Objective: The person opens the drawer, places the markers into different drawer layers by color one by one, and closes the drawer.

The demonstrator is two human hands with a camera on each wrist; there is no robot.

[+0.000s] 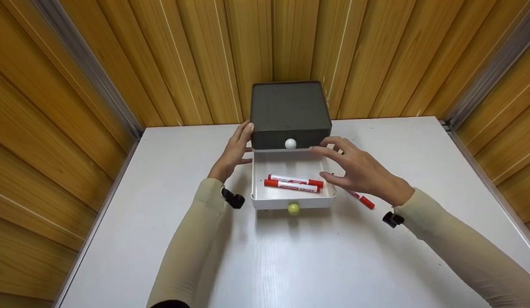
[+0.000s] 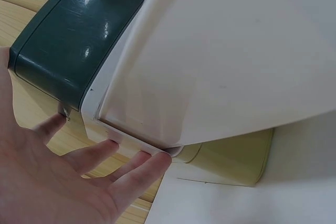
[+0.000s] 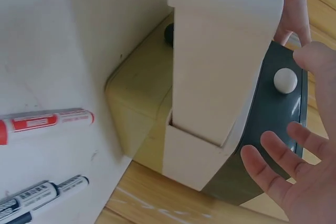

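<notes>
Two hands of mine flank the small drawer unit: my left hand [image 1: 233, 152] lies with straight fingers against the left side of the dark cabinet [image 1: 288, 109], fingertips touching the corner where the open white drawer [image 1: 265, 196] slides out, and grips nothing; my right hand [image 1: 360, 170] hovers spread and relaxed over the drawer's right rim, also holding nothing, though whether the thumb grazes the wall I cannot tell. Inside the drawer two red-capped markers [image 1: 293, 182] lie side by side, slightly slanted, toward the front. A third marker [image 1: 361, 199] rests on the white table [image 1: 290, 265] just right of the drawer, partly under my right wrist, and the right wrist view shows a further marker with a dark cap [image 3: 42, 195] lying near it. The drawer carries a yellow-green knob [image 1: 293, 208] on its front face, and a white knob [image 1: 290, 143] sits on the shut drawer above it. I judge the drawer to be light, stiff plastic with smooth, somewhat slippery walls, so the knob is the surest place to take it, with the cabinet steadied from the side as my left hand does now. The markers look light, rigid and apt to roll; mid-barrel is best. Wooden panel walls [image 1: 119, 64] close in the table behind and at both sides
</notes>
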